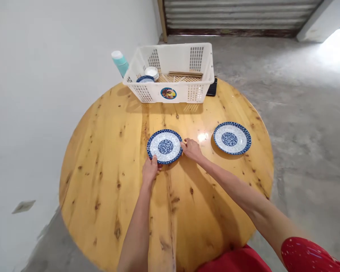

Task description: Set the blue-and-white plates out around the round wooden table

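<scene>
A blue-and-white patterned plate (164,146) lies flat near the middle of a round wooden table (107,170). My left hand (150,169) grips its near left rim, fingers curled on the edge. My right hand (191,149) pinches its right rim. A second matching plate (232,137) lies flat to the right, apart from both hands.
A white plastic basket (172,71) stands at the table's far edge, holding small bowls (151,72), a blue-rimmed dish (145,79) and chopsticks (185,74). A teal bottle (120,62) stands left of it, a dark phone (212,87) right of it. A white wall runs along the left.
</scene>
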The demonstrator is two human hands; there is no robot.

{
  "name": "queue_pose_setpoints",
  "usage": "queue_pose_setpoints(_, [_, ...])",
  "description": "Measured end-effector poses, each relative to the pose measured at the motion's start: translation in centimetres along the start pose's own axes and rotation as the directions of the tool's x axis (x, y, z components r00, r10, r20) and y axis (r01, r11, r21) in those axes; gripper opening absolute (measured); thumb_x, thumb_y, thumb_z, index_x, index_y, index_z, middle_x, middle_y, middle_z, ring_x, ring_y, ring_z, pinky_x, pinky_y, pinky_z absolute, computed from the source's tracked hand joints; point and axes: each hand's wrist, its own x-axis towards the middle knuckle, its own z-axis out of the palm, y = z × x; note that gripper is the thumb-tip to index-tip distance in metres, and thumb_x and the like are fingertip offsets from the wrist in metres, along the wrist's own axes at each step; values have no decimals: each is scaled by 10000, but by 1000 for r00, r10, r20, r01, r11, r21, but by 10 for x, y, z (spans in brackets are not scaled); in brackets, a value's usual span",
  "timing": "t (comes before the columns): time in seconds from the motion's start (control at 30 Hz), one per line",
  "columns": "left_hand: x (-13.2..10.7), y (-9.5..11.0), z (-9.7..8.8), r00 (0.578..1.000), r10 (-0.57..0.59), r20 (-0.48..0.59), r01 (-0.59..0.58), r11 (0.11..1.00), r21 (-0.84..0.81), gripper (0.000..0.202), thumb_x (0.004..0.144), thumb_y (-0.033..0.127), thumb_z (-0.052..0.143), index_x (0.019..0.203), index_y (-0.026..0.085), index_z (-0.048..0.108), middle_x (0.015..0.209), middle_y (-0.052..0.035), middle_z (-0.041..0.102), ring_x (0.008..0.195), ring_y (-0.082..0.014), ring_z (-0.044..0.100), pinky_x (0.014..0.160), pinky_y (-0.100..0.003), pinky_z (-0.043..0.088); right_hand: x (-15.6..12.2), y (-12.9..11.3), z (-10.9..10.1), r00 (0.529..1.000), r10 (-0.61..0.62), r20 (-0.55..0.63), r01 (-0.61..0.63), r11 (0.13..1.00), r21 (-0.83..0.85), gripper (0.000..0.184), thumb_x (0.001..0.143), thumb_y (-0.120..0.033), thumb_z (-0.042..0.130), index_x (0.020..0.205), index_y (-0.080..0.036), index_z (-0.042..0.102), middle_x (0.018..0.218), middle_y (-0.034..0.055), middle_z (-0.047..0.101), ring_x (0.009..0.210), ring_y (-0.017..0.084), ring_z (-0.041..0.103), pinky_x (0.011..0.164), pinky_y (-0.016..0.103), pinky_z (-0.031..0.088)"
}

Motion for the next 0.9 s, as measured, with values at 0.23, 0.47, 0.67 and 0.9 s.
queue_pose_setpoints(0.23, [20,-8,-2,990,7,141,43,936,-349,328,865,312,505,1105,108,599,844,-112,711,687,-227,722,601,-346,604,-11,-26,23,994,103,-36,-103,995,-9,312,979,-280,370,973,-131,644,995,134,719,896,213,640,761,265,430])
queue_pose_setpoints(0.47, [58,-13,-30,976,40,214,3,981,-193,256,852,323,461,936,128,604,768,-118,695,698,-259,710,632,-382,593,-13,-46,39,985,163,-64,-165,986,-27,330,984,-317,356,996,-139,633,1028,142,710,956,229,637,798,281,436])
queue_pose_setpoints(0.67, [67,5,-56,971,238,-4,-206,849,486,358,782,452,562,976,153,596,903,-180,713,1008,-404,650,908,-563,482,-13,-53,36,970,180,-163,-196,977,-88,321,954,-349,419,1190,-174,548,1168,132,610,1017,256,621,860,357,467])
queue_pose_setpoints(0.9, [56,25,-51,953,289,-91,-180,782,596,263,790,320,554,997,159,579,962,-191,698,1010,-419,638,881,-576,481,-16,-61,38,948,174,-266,-210,971,-112,262,933,-323,447,1140,-218,568,1193,92,555,1044,238,585,810,337,493])
